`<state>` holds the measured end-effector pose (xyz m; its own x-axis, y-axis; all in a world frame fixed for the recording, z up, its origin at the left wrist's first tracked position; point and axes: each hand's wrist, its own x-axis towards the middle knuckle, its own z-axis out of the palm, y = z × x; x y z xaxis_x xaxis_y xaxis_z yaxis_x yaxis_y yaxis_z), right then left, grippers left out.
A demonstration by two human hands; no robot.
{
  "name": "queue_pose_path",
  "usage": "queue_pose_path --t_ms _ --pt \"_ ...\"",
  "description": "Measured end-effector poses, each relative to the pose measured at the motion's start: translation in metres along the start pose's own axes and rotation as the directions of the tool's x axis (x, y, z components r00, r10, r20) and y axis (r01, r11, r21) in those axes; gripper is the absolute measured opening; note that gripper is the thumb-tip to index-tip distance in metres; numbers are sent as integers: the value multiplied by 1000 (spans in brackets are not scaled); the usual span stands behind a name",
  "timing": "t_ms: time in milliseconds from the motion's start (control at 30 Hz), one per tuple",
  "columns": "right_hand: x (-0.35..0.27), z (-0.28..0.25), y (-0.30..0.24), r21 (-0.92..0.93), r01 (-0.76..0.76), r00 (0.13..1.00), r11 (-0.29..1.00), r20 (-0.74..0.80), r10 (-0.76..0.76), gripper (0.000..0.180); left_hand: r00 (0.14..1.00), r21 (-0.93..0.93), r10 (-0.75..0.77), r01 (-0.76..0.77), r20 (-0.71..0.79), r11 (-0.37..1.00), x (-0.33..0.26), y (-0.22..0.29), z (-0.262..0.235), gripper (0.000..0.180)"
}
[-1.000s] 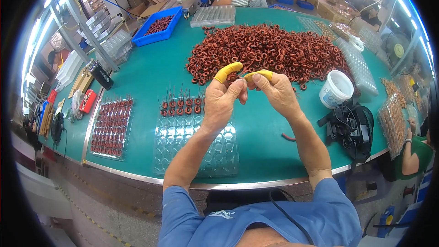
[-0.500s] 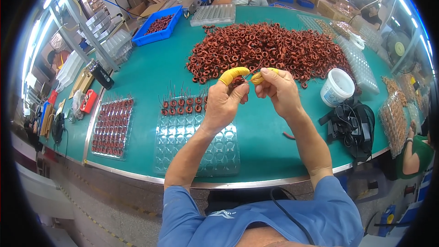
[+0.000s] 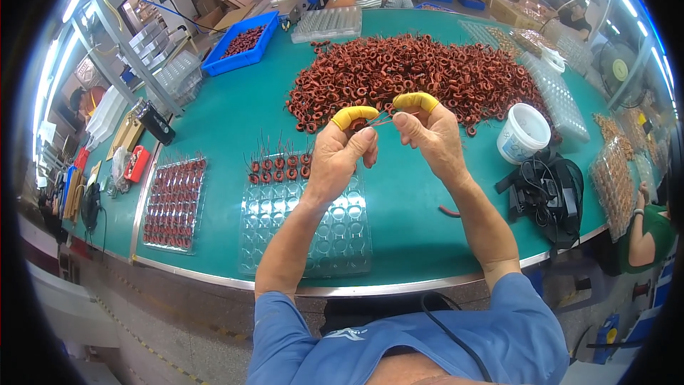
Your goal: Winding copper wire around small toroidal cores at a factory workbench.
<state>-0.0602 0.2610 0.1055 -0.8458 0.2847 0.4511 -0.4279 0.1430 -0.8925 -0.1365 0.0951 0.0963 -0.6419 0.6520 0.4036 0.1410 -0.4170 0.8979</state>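
My left hand (image 3: 335, 157) pinches a small red toroidal coil (image 3: 359, 125) between its thumb and yellow-covered index finger. Thin wire leads (image 3: 383, 122) stick out from the coil toward the right. Close by, my right hand (image 3: 433, 139) has its thumb and yellow-covered index finger apart, and the leads end near the thumb. Beyond both hands lies a big heap of red coils (image 3: 420, 71). Below my left hand is a clear plastic tray (image 3: 274, 232), with coils standing leads-up in its far rows and my left forearm over part of it.
At the left lies another clear tray filled with coils (image 3: 174, 203). A blue bin (image 3: 239, 46) stands at the far left. On the right are a white bucket (image 3: 525, 132), a black device with cables (image 3: 547, 196) and clear trays (image 3: 559, 103). A short red piece (image 3: 449, 211) lies near my right forearm.
My right thumb and index finger have parted from their pinch beside the coil. The leads now show between the hands. My left hand has shifted slightly left with the coil.
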Motion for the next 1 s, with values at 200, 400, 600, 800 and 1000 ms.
queue_pose_path --t_ms 200,400,600,800,1000 --pt "-4 2 -5 16 -76 997 997 -7 76 26 999 69 46 -45 -13 997 0 -2 2 24" --pt "-7 -1 -8 -512 351 903 784 -36 -428 20 996 296 79 -68 -28 953 -7 0 7 20" --pt "-2 -5 -8 -170 53 998 984 -33 -59 20 998 286 56 -44 -34 957 -6 2 8 19" --pt "-10 1 -11 -643 486 835 592 140 -532 15 979 573 196 -127 -60 810 -6 -2 9 19" --pt "-6 -10 -13 -213 -4 1000 977 11 6 23 970 453 242 -213 -7 866 -12 -2 15 17"
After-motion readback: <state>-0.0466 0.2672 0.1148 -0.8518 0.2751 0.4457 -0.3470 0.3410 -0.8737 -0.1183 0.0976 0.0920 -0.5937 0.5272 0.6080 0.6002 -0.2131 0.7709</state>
